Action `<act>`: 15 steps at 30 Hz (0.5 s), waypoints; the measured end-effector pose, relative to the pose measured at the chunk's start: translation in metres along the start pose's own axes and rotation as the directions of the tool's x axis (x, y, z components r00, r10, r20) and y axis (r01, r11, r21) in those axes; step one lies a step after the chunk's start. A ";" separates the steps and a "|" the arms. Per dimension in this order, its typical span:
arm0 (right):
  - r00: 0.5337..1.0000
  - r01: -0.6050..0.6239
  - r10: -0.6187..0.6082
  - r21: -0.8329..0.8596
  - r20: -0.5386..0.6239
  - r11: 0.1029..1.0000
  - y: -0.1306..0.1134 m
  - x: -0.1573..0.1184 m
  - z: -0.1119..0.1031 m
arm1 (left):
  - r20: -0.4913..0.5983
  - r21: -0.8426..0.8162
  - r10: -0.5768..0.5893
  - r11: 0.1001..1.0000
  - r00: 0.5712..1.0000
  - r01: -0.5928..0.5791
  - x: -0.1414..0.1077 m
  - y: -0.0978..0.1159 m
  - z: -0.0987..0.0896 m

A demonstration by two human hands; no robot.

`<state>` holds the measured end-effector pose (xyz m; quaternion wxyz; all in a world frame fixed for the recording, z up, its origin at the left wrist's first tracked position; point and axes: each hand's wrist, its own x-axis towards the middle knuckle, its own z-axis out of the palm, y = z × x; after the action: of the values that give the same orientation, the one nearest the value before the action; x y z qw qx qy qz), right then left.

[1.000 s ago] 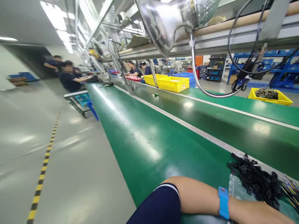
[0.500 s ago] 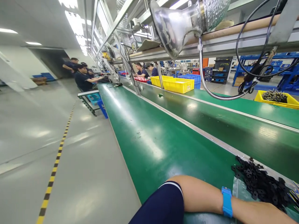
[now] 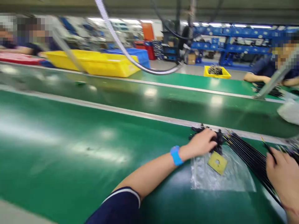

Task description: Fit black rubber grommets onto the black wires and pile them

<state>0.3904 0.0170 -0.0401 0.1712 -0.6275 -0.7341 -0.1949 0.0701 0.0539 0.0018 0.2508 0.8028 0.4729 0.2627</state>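
Observation:
My left hand [image 3: 202, 142], with a blue band on its wrist, reaches onto a pile of small black parts [image 3: 219, 140]. Its fingers bend over the pile, thumb and forefinger apart; the tips are partly hidden among the parts. At the right edge, my right hand [image 3: 283, 174] is closed round a thin black cable [image 3: 272, 153] whose yellowish wire end points up and left. Between the hands lies a bundle of black cables [image 3: 249, 155] with bare coloured wire ends. A yellow square card with a hole [image 3: 217, 162] rests on a clear plastic bag [image 3: 233, 177].
A metal strip [image 3: 130, 111] divides the green bench [image 3: 70, 146] from a second lane. Yellow bins [image 3: 112, 65] and a blue bin [image 3: 142, 56] stand beyond. A co-worker [image 3: 271, 70] sits across at right, others at far left. A metal hose [image 3: 130, 59] hangs overhead.
My view has swung right, away from the aisle and down onto the bench. My right hand with the cable and the cable bundle have come into view. My left hand remains at the black parts.

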 end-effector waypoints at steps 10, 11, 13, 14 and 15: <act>0.999 -0.035 0.036 0.068 -0.026 0.997 -0.039 0.012 -0.017 | 0.074 0.133 -0.030 0.991 0.997 0.020 0.008 -0.025 0.003; 0.998 0.063 -0.063 0.166 -0.004 0.984 -0.050 0.010 -0.019 | 0.066 0.137 0.015 0.990 0.998 -0.024 0.006 -0.023 0.009; 0.962 0.226 -0.263 0.330 0.072 0.916 -0.075 0.006 -0.023 | 0.050 0.199 0.105 0.973 0.993 -0.113 0.004 -0.021 0.020; 0.934 0.269 -0.335 0.375 0.122 0.887 -0.088 0.004 -0.024 | 0.046 0.255 0.140 0.956 0.989 -0.147 0.003 -0.020 0.025; 0.907 0.290 -0.383 0.397 0.177 0.871 -0.099 0.002 -0.024 | 0.050 0.318 0.167 0.932 0.985 -0.174 0.003 -0.020 0.029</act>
<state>0.2922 -0.0067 -0.0256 0.1530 -0.4660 -0.8714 -0.0030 0.0777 0.0607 -0.0323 0.0983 0.8736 0.4352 0.1943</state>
